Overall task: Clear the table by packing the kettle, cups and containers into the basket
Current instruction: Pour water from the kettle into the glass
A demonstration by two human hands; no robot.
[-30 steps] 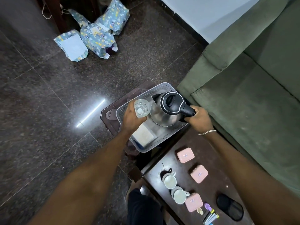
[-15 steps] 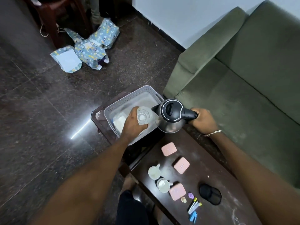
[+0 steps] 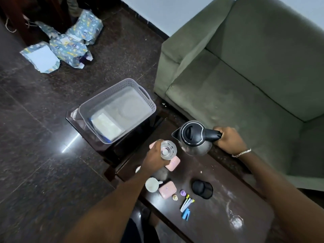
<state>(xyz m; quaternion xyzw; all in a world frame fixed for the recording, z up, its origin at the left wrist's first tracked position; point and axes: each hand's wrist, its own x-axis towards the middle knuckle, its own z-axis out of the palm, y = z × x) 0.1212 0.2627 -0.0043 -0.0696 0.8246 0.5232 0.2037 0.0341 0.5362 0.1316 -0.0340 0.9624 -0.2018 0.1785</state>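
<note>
My right hand [image 3: 228, 141] grips the black handle of a steel kettle [image 3: 194, 137], which sits over the far end of the dark table [image 3: 219, 174]. A clear glass [image 3: 168, 149] is held upright in my left hand [image 3: 154, 158], just left of the kettle. The grey perforated basket [image 3: 98, 111] stands on a small stool beyond the table's end, holding a white flat item. On the table sit pink containers [image 3: 167, 190] [image 3: 174, 163] and a white cup [image 3: 151, 184]; my left arm hides part of them.
A green sofa [image 3: 245, 76] runs along the right side of the table. A black pouch [image 3: 202, 189], pens and small bits [image 3: 186, 202] lie on the table near me. Wrapped parcels [image 3: 70, 42] lie on the dark tiled floor at the far left.
Both hands have drawn back from over the basket toward me, carrying the kettle and the glass; they now sit over the table's far end. The view has shifted.
</note>
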